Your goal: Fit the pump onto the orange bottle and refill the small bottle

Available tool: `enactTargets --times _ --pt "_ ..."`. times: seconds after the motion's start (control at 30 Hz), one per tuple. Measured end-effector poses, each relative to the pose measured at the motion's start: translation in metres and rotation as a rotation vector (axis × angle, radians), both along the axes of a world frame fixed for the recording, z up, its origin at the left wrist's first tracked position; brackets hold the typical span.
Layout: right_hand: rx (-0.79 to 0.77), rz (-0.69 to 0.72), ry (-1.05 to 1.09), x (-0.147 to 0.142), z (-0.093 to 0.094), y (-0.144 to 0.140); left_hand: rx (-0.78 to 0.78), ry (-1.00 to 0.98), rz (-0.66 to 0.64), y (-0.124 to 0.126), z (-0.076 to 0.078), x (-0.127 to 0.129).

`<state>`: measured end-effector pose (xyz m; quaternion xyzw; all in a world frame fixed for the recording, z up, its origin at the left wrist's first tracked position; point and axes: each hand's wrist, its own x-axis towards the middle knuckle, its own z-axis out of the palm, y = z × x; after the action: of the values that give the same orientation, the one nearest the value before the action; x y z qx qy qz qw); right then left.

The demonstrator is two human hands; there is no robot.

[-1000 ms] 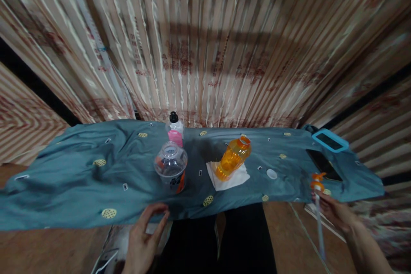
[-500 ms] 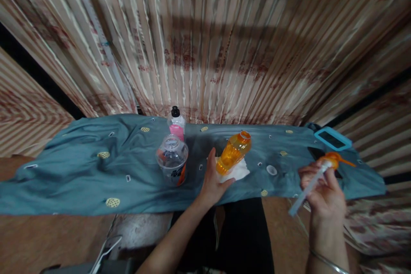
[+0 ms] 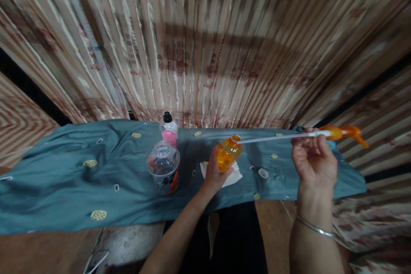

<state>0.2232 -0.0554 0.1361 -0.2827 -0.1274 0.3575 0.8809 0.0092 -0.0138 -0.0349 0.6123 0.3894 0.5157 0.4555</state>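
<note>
Head view shows your left hand [image 3: 215,174] wrapped around the lower body of the orange bottle [image 3: 227,157], which stands tilted on a white napkin [image 3: 236,175] near the middle of the tabletop [image 3: 64,180]. You appear to grip it low so the open neck leans toward your right side and stays steady.

Your right hand [image 3: 313,162] is raised over the right end of the tabletop, fingers pinched on the upper part of a long white dip tube [image 3: 272,138]. The orange pump head [image 3: 343,132] sticks out past your fingers toward the right edge, while the tube's far tip sits right at the bottle's mouth. Holding the tube almost level lines it up with the slanted neck; I cannot tell whether the tip is already inside. A thin bracelet [image 3: 313,227] circles that wrist.

Left of the orange bottle stands a clear jar [image 3: 163,166] with an open top, and just behind it, against the back edge, a small pink-labelled bottle with a black cap [image 3: 168,128]. A small white cap [image 3: 263,173] lies on the blue cloth [image 3: 96,154] between your two hands, nearer the front edge. The cloth covers the tabletop from end to end, rumpled at the left. A striped curtain [image 3: 205,43] hangs behind.
</note>
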Motion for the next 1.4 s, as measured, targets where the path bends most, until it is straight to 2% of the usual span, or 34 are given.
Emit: enactTargets --times 0.27,0.4,0.6,0.77,0.9,1.07,1.17,1.27,1.4 --pt "-0.011 -0.072 -0.254 0.010 0.007 0.004 -0.007 -0.002 0.020 0.001 -0.006 0.000" --pt "-0.009 -0.088 -0.393 0.003 0.017 0.003 0.014 -0.020 0.005 0.001 -0.007 0.000" --pt "-0.057 0.031 -0.589 -0.031 0.035 0.013 0.010 -0.026 0.006 0.000 -0.006 -0.002" --pt "-0.103 0.131 -0.773 -0.049 0.040 0.026 0.028 -0.042 0.001 0.000 -0.006 -0.002" --pt "-0.155 0.221 -0.924 -0.057 0.027 0.035 0.004 -0.032 -0.017 0.000 -0.007 -0.003" --pt "-0.231 0.380 -1.043 -0.068 -0.008 0.041 0.030 -0.063 -0.023 0.001 -0.012 -0.002" --pt "-0.273 0.429 -1.051 -0.074 -0.022 0.040 0.049 -0.097 -0.038 0.003 -0.017 0.000" --pt "-0.310 0.452 -1.030 -0.079 -0.025 0.038 0.072 -0.108 -0.044 0.005 -0.023 0.001" --pt "-0.312 0.470 -0.994 -0.084 -0.020 0.037 0.079 -0.119 -0.033 0.005 -0.027 0.002"
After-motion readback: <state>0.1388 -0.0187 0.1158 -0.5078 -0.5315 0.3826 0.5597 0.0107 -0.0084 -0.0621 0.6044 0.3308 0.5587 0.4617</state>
